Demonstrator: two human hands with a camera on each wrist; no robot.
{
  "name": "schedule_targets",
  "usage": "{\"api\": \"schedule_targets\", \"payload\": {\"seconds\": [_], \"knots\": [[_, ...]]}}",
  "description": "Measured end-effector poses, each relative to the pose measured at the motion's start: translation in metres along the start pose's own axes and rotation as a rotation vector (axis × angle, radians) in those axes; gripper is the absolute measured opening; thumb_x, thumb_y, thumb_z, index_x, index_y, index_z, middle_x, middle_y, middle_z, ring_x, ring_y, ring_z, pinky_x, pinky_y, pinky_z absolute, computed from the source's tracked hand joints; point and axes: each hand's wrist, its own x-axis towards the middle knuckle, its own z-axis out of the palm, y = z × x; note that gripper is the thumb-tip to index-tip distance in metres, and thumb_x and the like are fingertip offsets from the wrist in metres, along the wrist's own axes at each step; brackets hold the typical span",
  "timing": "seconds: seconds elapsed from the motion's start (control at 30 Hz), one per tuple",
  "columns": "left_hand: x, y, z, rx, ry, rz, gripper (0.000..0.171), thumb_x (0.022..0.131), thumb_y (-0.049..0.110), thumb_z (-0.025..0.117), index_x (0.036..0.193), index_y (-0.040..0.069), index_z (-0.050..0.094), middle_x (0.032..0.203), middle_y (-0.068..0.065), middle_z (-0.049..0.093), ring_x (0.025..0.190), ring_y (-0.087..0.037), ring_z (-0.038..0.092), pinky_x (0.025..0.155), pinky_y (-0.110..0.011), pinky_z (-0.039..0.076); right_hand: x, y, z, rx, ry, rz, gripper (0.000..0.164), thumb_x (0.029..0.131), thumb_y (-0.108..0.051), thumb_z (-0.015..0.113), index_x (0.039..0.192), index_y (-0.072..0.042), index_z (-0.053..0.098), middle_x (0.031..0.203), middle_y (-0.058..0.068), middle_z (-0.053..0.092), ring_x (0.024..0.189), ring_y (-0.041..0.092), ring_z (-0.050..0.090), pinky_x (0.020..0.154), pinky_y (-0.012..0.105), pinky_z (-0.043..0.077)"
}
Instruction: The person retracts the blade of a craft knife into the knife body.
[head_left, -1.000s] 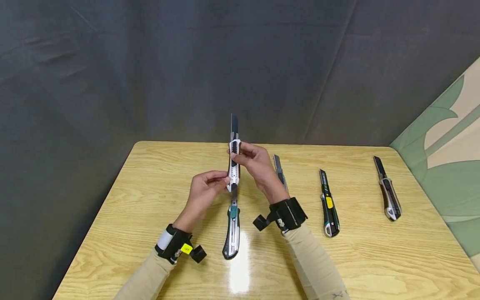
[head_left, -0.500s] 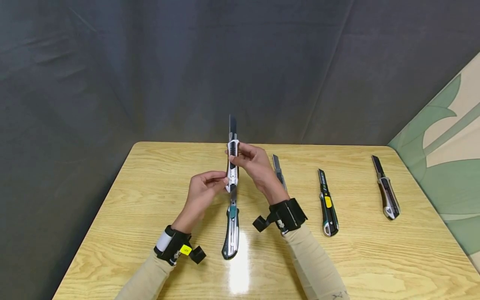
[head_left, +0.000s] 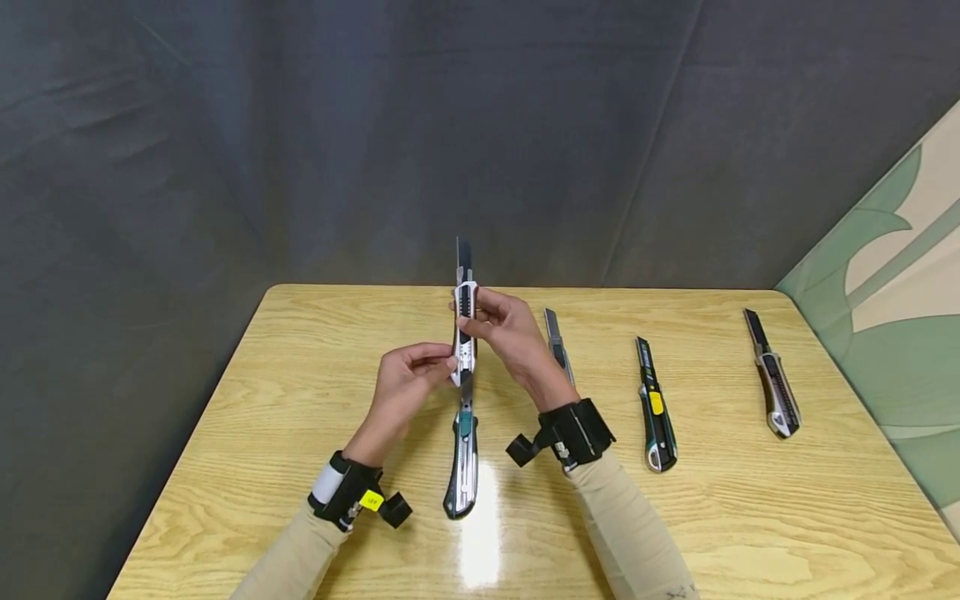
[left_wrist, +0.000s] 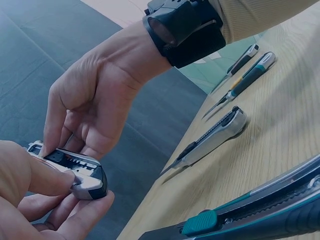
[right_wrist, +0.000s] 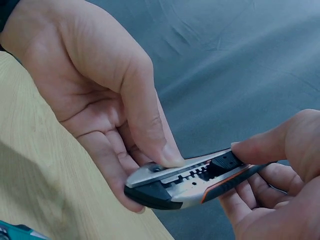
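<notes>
Both hands hold a white-and-black snap-off cutter, its dark blade extended and pointing away in the head view. My left hand pinches the tail end between thumb and fingers. My right hand grips it farther up, thumb on the black slider. Orange trim lines the handle's side in the right wrist view. Close below the held cutter, on the table, lies a larger snap-off cutter with a teal slider; its blade end is overlapped by the held one.
On the wooden table, a grey cutter lies partly hidden behind the right wrist. Farther right are a black-and-green cutter with a yellow slider and a brown-and-silver cutter. A dark curtain hangs behind the table.
The right thumb has shifted slightly down the held cutter toward its tail. Its blade now sticks out a little less. The left hand keeps the same pinch.
</notes>
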Motion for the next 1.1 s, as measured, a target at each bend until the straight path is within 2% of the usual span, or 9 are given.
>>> {"api": "schedule_targets", "payload": {"seconds": [0.2, 0.43, 0.7, 0.87, 0.97, 1.1], "knots": [[-0.0001, -0.0008, -0.0003, -0.016, -0.004, -0.012, 0.02, 0.083, 0.007, 0.07, 0.102, 0.0, 0.069, 0.098, -0.021, 0.068, 0.081, -0.028, 0.066, 0.082, -0.052, 0.056, -0.0003, 0.0006, -0.0001, 0.004, -0.021, -0.003, 0.041, 0.084, 0.0, 0.066, 0.125, -0.007, 0.06, 0.117, 0.011, 0.067, 0.1, 0.025, 0.058, 0.085, 0.028, 0.052], [0.0008, -0.0018, -0.0016, -0.01, 0.005, -0.008, 0.02, 0.083, 0.007, 0.07, 0.101, 0.0, 0.069, 0.096, -0.021, 0.069, 0.08, -0.027, 0.066, 0.081, -0.052, 0.057, 0.0003, 0.0029, 0.0002, 0.018, -0.049, -0.016, 0.045, 0.085, 0.001, 0.065, 0.128, -0.003, 0.056, 0.119, 0.014, 0.064, 0.101, 0.026, 0.057, 0.083, 0.029, 0.051], [-0.001, 0.0005, -0.0026, -0.029, 0.008, 0.011, 0.02, 0.083, 0.006, 0.069, 0.102, -0.001, 0.069, 0.097, -0.021, 0.069, 0.08, -0.028, 0.066, 0.08, -0.051, 0.057, 0.0006, 0.0023, 0.0007, 0.005, -0.102, -0.029, 0.045, 0.085, 0.003, 0.063, 0.128, -0.009, 0.057, 0.119, 0.014, 0.062, 0.097, 0.027, 0.055, 0.073, 0.024, 0.051], [-0.0023, 0.0028, -0.0032, -0.022, 0.009, 0.013, 0.019, 0.083, 0.006, 0.069, 0.101, -0.001, 0.069, 0.097, -0.021, 0.069, 0.08, -0.028, 0.067, 0.078, -0.049, 0.059, -0.0008, 0.0009, 0.0016, 0.001, -0.108, -0.027, 0.048, 0.085, 0.004, 0.062, 0.13, -0.009, 0.055, 0.125, 0.017, 0.06, 0.1, 0.028, 0.055, 0.074, 0.022, 0.051], [-0.0028, 0.0033, -0.0036, -0.019, 0.01, 0.007, 0.02, 0.084, 0.006, 0.069, 0.102, 0.0, 0.069, 0.098, -0.021, 0.069, 0.08, -0.027, 0.067, 0.078, -0.048, 0.059, -0.0019, 0.0007, 0.0027, 0.012, -0.11, -0.022, 0.051, 0.084, 0.007, 0.062, 0.131, -0.012, 0.055, 0.126, 0.014, 0.06, 0.105, 0.03, 0.055, 0.076, 0.022, 0.052], [-0.002, 0.0034, -0.0051, -0.014, 0.003, 0.006, 0.022, 0.084, 0.008, 0.069, 0.105, 0.0, 0.069, 0.102, -0.021, 0.069, 0.082, -0.027, 0.067, 0.077, -0.045, 0.059, -0.0028, 0.0003, 0.0031, 0.011, -0.111, -0.028, 0.051, 0.084, 0.006, 0.062, 0.131, -0.011, 0.054, 0.126, 0.013, 0.06, 0.107, 0.031, 0.055, 0.078, 0.023, 0.052]]}}
